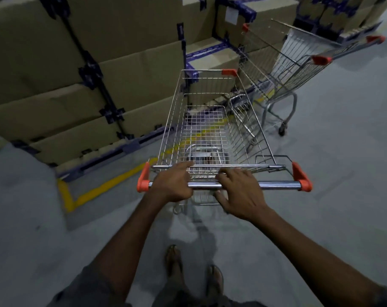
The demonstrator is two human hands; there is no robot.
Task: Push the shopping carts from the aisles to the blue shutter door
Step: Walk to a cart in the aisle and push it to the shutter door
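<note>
The blue shutter door lies outside the view, and the tops of the stacked cardboard boxes (55,69) at left and far ahead are cut off by the frame. A second shopping cart (298,63) stands ahead to the right, tilted in the wide-angle view; its far handle end reaches the right edge, and only one of its wheels can be made out. The wheels of the near shopping cart (210,129) are hidden beneath its wire basket, though a lower frame shows dimly through the mesh. The person's feet (194,273) are dark and blurred at the bottom.

The near cart sits directly in front of the person, its basket empty, its nose pointing toward the boxes and just beside the second cart's basket. Its chrome handle bar (276,185), capped in orange at both ends, runs across the middle of the view. The left hand (172,185) is closed over the bar left of centre, fingers curled forward over it toward the basket's rear rim. The right hand (241,191) is wrapped on the bar just right of centre, fingers over the top and thumb underneath. The two hands sit near each other, not touching. A yellow floor line (104,187) edges the pallet of boxes on the grey floor (343,162).
</note>
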